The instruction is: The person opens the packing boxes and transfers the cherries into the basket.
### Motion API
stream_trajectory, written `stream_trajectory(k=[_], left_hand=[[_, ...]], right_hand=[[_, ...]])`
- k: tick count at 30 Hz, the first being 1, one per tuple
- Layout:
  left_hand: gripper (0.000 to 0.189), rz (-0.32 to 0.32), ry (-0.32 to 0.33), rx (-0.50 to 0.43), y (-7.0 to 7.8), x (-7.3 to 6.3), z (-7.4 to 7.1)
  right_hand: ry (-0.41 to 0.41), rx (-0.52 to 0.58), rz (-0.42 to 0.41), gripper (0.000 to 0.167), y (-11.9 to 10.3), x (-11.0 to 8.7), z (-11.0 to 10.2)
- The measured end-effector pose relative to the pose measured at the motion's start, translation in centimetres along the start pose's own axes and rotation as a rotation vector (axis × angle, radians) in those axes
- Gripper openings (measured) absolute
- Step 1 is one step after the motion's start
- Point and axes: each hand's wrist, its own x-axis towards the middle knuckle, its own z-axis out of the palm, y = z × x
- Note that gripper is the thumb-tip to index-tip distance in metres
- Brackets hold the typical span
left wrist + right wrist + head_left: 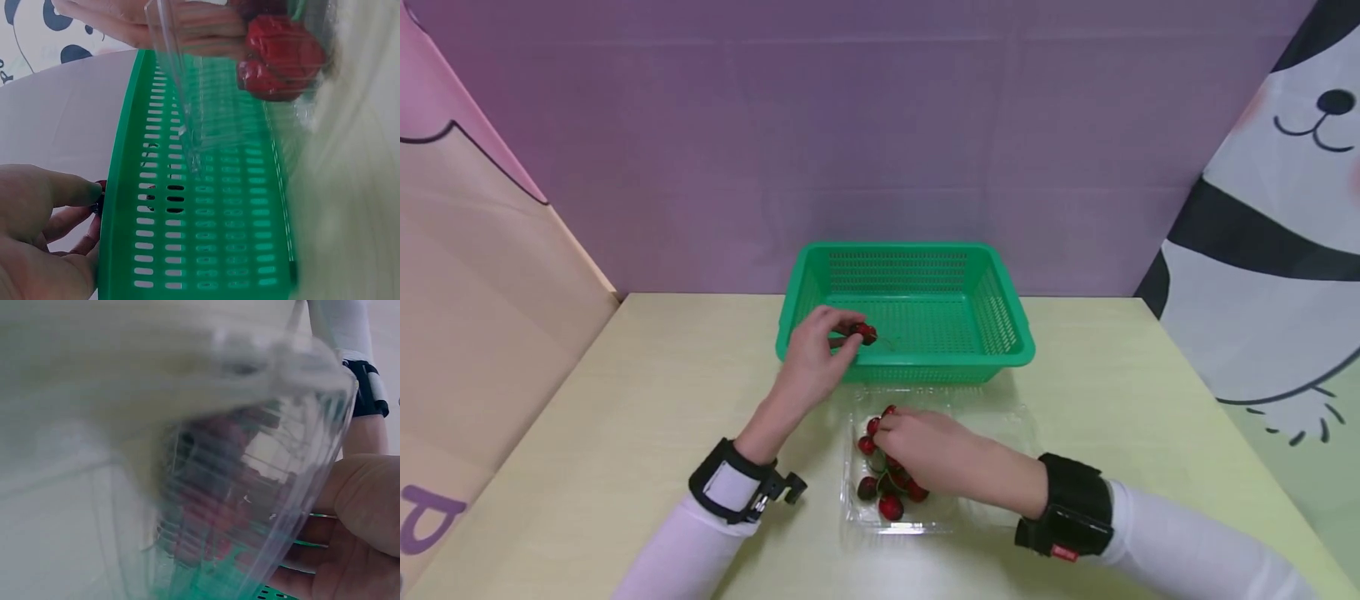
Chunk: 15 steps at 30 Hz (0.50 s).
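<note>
My left hand (816, 354) pinches dark red cherries (867, 333) between thumb and fingers, over the near left rim of the green plastic basket (940, 360). A thin stem trails from them. In the left wrist view these cherries (100, 199) are mostly hidden behind the basket's edge. My right hand (928, 446) reaches down into a clear plastic box (917, 527), its fingers bent among the red cherries (891, 507) there. Their tips are hidden from above, and I cannot tell whether they grip a cherry. In the right wrist view the box's clear wall blurs the cherries (215, 506).
The basket stands at the back of the pale wooden table (625, 433), near a purple backdrop (880, 142). Several cherries with green stems lie in the box's left half. A clear, flat plastic part (1000, 421) extends to the right, beneath my right forearm.
</note>
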Motion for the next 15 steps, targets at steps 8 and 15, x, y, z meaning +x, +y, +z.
stream_trajectory(k=[8,15], left_hand=[[0.024,0.014,0.03,0.03,-0.43,0.26,-0.57],[0.023,0.026,0.039,0.087,-0.74,0.36,-0.78]], right_hand=[[-0.038,-0.015,0.005,0.024,0.0,0.41,-0.09],[-0.044,-0.005,0.003,0.02,0.14,0.5,-0.02]])
